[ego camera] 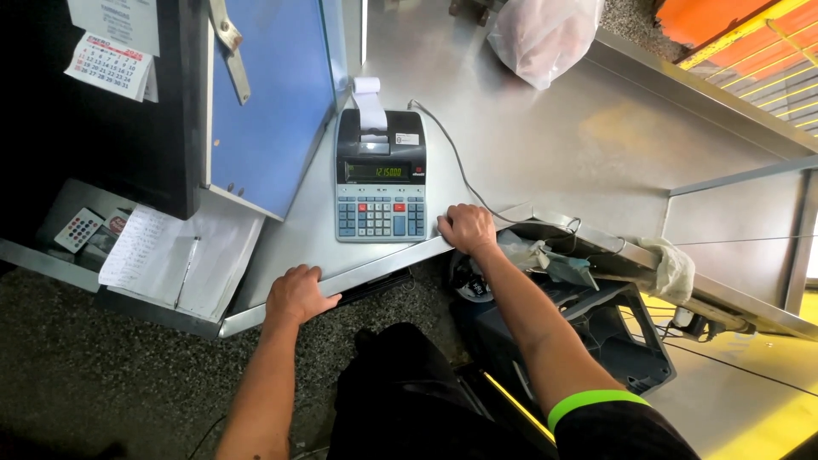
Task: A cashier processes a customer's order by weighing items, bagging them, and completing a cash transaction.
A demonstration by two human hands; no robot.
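A grey and black printing calculator [380, 177] with a lit green display and a curl of paper tape stands on the steel counter [545, 145]. My right hand [465, 227] rests on the counter's front edge just right of the calculator, fingers curled over the rim. Further left, my left hand [296, 294] grips the same front edge, holding nothing else.
A blue panel [273, 94] stands left of the calculator. Handwritten sheets with a pen [183, 255] lie on a lower shelf at left, beside a small calculator [78, 228]. A plastic bag [545, 34] sits at the counter's far end. A rag [677, 268] hangs at right.
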